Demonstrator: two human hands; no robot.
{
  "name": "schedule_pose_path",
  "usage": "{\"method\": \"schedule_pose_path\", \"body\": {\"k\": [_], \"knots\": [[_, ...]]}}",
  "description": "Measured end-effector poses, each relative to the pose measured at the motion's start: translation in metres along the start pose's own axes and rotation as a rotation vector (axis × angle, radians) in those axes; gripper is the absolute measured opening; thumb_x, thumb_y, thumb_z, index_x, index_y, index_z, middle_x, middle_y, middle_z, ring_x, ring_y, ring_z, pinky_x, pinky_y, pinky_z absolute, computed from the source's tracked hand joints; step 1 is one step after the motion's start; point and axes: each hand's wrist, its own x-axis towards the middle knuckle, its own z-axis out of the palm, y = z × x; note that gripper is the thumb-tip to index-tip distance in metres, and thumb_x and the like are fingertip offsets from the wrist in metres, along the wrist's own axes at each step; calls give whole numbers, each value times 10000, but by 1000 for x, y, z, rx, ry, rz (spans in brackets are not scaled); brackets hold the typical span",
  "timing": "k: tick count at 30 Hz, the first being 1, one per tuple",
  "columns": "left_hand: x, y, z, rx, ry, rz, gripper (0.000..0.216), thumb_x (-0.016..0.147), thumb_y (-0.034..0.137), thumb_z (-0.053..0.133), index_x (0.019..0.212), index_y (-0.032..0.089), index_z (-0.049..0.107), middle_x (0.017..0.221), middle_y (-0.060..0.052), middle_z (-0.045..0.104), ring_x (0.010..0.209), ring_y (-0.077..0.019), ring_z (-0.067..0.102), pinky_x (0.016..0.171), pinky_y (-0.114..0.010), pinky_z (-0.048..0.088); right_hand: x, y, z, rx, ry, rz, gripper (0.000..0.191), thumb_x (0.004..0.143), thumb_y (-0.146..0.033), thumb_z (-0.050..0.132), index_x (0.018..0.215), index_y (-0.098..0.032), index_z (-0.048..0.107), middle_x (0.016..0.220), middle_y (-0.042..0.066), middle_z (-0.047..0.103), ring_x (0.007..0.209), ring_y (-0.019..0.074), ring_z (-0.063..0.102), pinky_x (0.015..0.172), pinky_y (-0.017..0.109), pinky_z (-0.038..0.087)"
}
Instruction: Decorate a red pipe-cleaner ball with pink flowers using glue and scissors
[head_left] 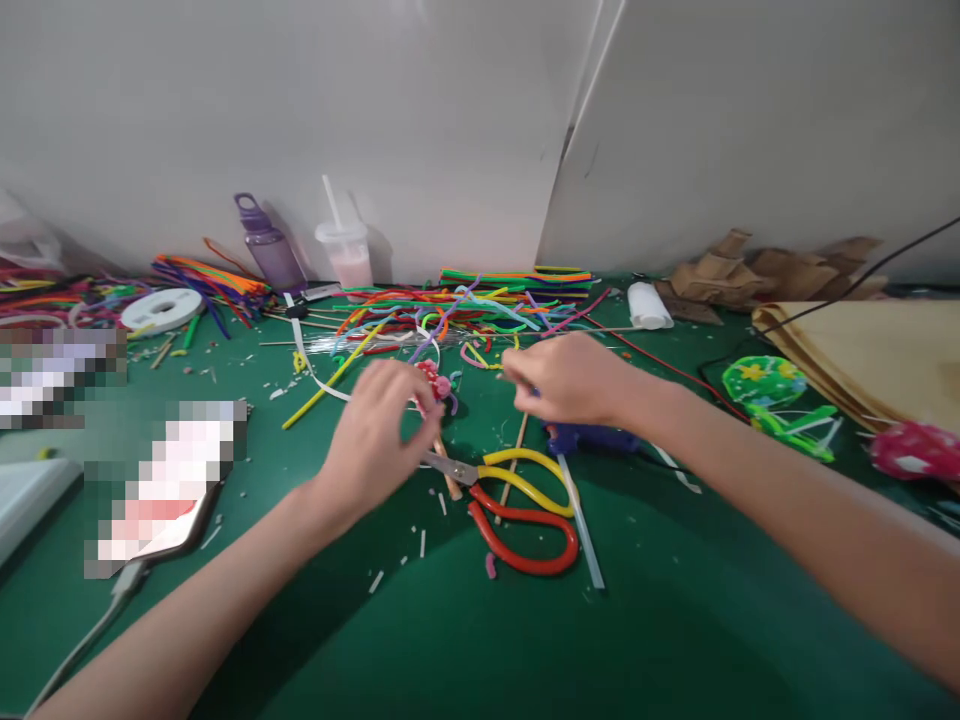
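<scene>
My left hand [379,430] is closed around a small red and pink pipe-cleaner figure [433,383] on a thin wooden stick. My right hand [566,378] is pinched shut just to its right, over a blue glue gun [592,437]; what its fingertips hold is too small to make out. Scissors [517,505] with one yellow and one red handle lie on the green mat [480,620] just below both hands. A clear glue stick [581,525] lies beside them.
A heap of coloured pipe cleaners [465,315] fills the back of the mat. A purple bottle [268,245], a lidded cup with a straw [346,250], a white tape reel [161,308], a white roll [647,305], cardboard pieces [862,345] and green paper crafts [772,395] surround it. A phone [161,500] lies at left.
</scene>
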Motion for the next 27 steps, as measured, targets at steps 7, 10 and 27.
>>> {"method": "schedule_pose_path", "body": {"k": [7, 10, 27], "knots": [[-8, 81, 37, 85, -513, 334, 357, 890, 371, 542, 1150, 130, 575, 1123, -139, 662, 1049, -286, 606, 816, -395, 504, -48, 29, 16, 580, 297, 331, 33, 774, -186, 567, 750, -205, 578, 674, -11, 649, 609, 133, 584, 582, 253, 417], [-15, 97, 60, 84, -433, 389, 577, 852, 539, 543, 1219, 94, 557, 1218, -164, 634, 1143, -308, 573, 882, -402, 504, -56, 28, 25, 531, 314, 358, 80, 809, -219, 602, 733, -201, 618, 716, 3, 677, 624, 141, 587, 604, 270, 427], [-28, 105, 74, 193, -189, 410, 758, 905, 644, 282, 1150, 11, 622, 1184, -201, 665, 1127, -307, 601, 990, -395, 436, -75, 20, 33, 357, 263, 250, 98, 886, -187, 552, 837, -193, 637, 883, 50, 691, 857, 204, 644, 760, 321, 480]]}}
